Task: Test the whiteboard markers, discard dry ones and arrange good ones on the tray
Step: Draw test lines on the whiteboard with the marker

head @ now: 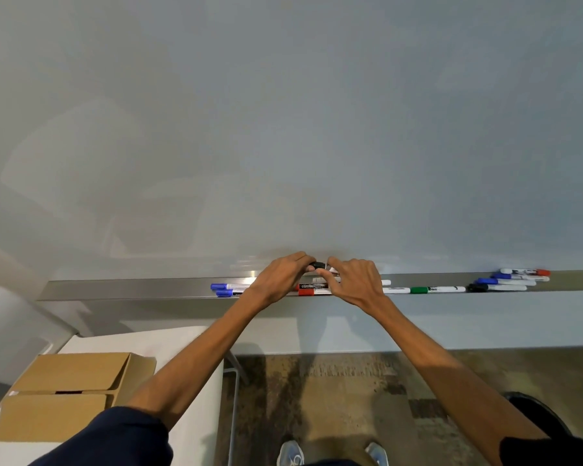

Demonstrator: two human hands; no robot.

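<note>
Dark sleeves and two pale shoes (290, 454) fill the bottom edge. A cardboard box (64, 391) sits on a white surface (196, 432) at lower left. At centre frame, the left hand (283, 279) and right hand (355, 282) meet just above the metal tray (132, 289). Both pinch one black marker (318, 265) between them, close to the whiteboard (283, 129). On the tray lie two blue markers (225, 289) to the left, a red marker (308, 292) under the hands, a green marker (433, 289) to the right, and a cluster of markers (512, 280) at far right.
</note>
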